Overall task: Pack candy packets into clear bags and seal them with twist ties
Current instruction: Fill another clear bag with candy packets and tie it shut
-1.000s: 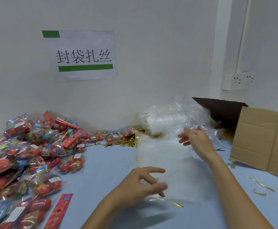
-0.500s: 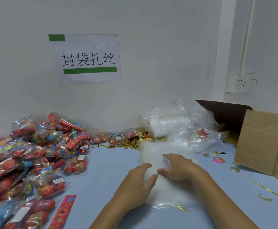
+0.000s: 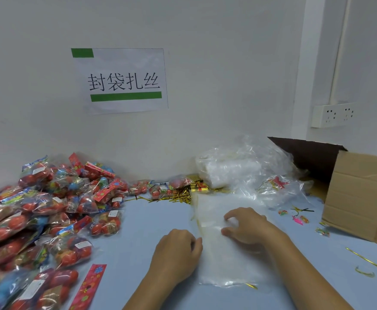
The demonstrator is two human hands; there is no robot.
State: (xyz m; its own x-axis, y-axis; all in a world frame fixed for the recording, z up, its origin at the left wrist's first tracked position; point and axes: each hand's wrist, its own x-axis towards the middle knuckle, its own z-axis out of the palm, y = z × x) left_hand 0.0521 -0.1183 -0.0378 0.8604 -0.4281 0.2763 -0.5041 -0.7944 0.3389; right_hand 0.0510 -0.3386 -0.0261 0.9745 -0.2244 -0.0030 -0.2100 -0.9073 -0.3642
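Observation:
A flat stack of clear bags (image 3: 228, 267) lies on the blue table in front of me. My left hand (image 3: 176, 256) sits at the stack's left edge, its curled fingers pinching the edge of a bag. My right hand (image 3: 248, 229) rests on top of the stack, thumb and curled fingers pinching up the top bag. A large heap of candy packets (image 3: 37, 220) with red and blue sweets covers the left side. Gold twist ties (image 3: 178, 196) lie in a loose bunch by the wall, behind the stack.
A bulky bundle of spare clear bags (image 3: 234, 171) sits at the back. An open cardboard box (image 3: 362, 193) stands at the right. Loose gold ties (image 3: 365, 258) and small sweets (image 3: 297, 218) lie near it. A red card strip (image 3: 89, 285) lies at front left.
My right hand came back from the bundle at the rear onto the flat stack. My left hand slid to the stack's left edge and both hands curled onto a bag.

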